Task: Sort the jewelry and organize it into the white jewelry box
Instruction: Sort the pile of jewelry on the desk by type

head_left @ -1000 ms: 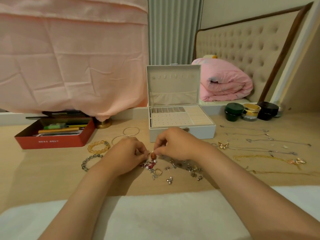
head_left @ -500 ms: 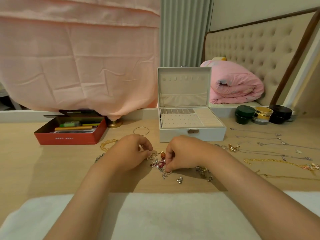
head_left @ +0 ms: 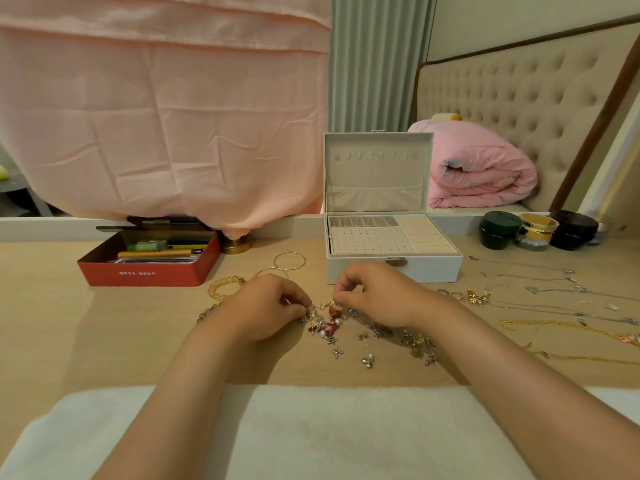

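Observation:
The white jewelry box [head_left: 394, 268] stands open on the wooden table, its lid upright. Just in front of it, my right hand [head_left: 377, 296] pinches an orange-beaded earring [head_left: 333, 309] by its top. My left hand [head_left: 270, 306] pinches a small silver piece [head_left: 306, 315] in the same tangle. Red and pearl drops [head_left: 325, 329] lie under both hands. Several silver stud earrings [head_left: 398, 341] are scattered to the right of them.
A red tin [head_left: 145, 263] of pens sits at the left. Beaded bracelets [head_left: 223, 287] and thin bangles [head_left: 289, 260] lie behind my left hand. Chains [head_left: 554, 299] and a gold butterfly [head_left: 478, 296] spread to the right, with three jars [head_left: 536, 230] behind them. A white cloth [head_left: 311, 431] covers the near edge.
Both hands came down from just above the table to the earring pile and stay pinched on it. The view shifted, so the box sits further right.

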The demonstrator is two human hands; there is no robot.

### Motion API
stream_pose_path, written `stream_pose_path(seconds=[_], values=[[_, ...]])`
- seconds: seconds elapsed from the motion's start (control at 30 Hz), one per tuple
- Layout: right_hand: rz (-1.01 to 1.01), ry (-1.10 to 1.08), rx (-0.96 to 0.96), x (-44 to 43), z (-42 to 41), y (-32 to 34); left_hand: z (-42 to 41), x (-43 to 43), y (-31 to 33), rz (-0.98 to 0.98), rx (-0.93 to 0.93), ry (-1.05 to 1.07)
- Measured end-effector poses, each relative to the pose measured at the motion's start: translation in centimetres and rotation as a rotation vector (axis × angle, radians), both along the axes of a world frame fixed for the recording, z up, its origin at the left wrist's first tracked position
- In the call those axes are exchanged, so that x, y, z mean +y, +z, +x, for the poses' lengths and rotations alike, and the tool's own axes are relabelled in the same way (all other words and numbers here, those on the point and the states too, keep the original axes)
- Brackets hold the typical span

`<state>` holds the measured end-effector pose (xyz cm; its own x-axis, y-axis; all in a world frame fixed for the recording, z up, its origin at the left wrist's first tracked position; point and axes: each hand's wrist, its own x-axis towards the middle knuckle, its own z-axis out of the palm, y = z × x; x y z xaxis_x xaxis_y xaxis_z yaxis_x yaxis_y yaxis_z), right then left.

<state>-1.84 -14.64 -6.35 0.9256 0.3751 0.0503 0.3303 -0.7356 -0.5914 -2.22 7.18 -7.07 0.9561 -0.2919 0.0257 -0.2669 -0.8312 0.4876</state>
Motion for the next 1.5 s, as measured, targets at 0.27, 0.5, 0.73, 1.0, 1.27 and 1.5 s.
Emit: stream_pose_path(seconds=[0.27,0.5,0.73,1.0,1.27,1.5], values=[[0.141,-0.054,0.027,-3.0,0.7,3.6,-0.6,-2.0,-0.3,-0.081,0.019,-0.068],[-0.133,-0.246,0.016,-10.3,1.0,5.9,0.7,-5.9,1.7,-0.203,-0.158,-0.031],[-0.269,-0.311,0.036,-12.5,1.6,3.5,3.0,-13.2,0.7,0.02,-0.064,-0.199],[-0.356,-0.197,0.057,-11.1,1.8,2.8,3.3,-12.7,-0.6,0.136,-0.044,-0.296],[-0.354,-0.169,-0.052,-9.2,2.0,3.2,3.1,-9.3,0.2,0.073,0.029,-0.228],[-0.452,-0.081,-0.043,-6.4,2.0,1.2,3.0,-7.7,-0.2,0.195,0.001,-0.24]])
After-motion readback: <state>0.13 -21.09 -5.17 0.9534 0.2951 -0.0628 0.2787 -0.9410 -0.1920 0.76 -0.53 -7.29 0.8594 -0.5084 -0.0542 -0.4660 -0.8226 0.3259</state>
